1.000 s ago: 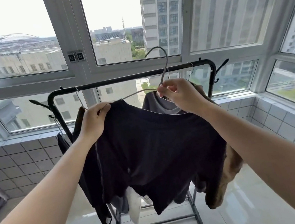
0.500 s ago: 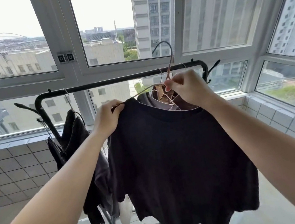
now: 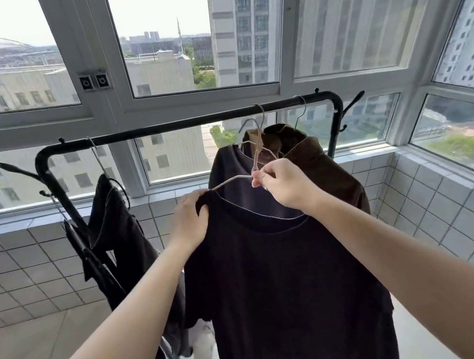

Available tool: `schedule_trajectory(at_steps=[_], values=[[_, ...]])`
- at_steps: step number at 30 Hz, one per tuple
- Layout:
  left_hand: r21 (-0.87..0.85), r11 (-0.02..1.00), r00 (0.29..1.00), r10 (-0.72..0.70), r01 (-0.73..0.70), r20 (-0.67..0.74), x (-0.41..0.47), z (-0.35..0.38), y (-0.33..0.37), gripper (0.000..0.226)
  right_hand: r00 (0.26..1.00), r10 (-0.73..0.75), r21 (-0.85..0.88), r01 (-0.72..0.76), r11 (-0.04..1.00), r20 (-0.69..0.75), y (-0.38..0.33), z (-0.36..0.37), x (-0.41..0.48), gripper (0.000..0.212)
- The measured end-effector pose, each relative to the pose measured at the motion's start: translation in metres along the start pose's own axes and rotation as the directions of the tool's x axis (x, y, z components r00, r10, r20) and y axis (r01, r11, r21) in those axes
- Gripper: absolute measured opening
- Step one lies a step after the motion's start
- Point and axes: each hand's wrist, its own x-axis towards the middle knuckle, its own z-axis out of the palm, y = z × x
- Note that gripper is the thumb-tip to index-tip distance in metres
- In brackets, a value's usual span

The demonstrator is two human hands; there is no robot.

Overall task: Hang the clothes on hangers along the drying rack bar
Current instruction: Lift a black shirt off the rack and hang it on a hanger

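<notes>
A dark T-shirt (image 3: 287, 288) hangs on a thin wire hanger (image 3: 256, 152) in front of me. My right hand (image 3: 288, 187) pinches the hanger's neck just below its hook. The hook sits a little below the black rack bar (image 3: 179, 125), apart from it. My left hand (image 3: 189, 219) grips the shirt's left shoulder at the hanger's end. Behind the shirt a brown shirt (image 3: 317, 155) hangs from the bar on its own hanger. A dark garment (image 3: 116, 214) hangs near the bar's left end.
The rack's right post (image 3: 338, 116) and side hooks stand close to the tiled window ledge (image 3: 430, 179). Windows run behind the rack. A stretch of bar between the left garment and the brown shirt carries no hanger. Something white (image 3: 203, 351) hangs low behind the T-shirt.
Both hands and the hanger have dropped: the hook was above the bar, now it is below it. The view has pulled back and tilted, so the whole rack bar shows.
</notes>
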Motion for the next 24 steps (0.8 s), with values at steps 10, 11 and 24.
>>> schedule_trajectory(at_steps=[10, 11, 24], values=[[-0.002, 1.000, 0.991, -0.015, 0.015, 0.135, 0.054, -0.016, -0.043, 0.044, 0.991, 0.119, 0.023, -0.118, 0.993, -0.062, -0.004, 0.030, 0.089, 0.032], [0.005, 1.000, 0.991, -0.011, 0.011, 0.131, 0.058, -0.019, -0.049, 0.043, 0.988, 0.136, 0.016, -0.135, 0.991, -0.078, -0.004, 0.032, 0.099, 0.029], [-0.138, 0.990, 0.978, -0.004, 0.034, 0.208, 0.090, 0.002, -0.045, 0.033, 0.979, 0.203, 0.200, -0.197, 0.960, -0.009, 0.004, 0.052, 0.188, 0.022]])
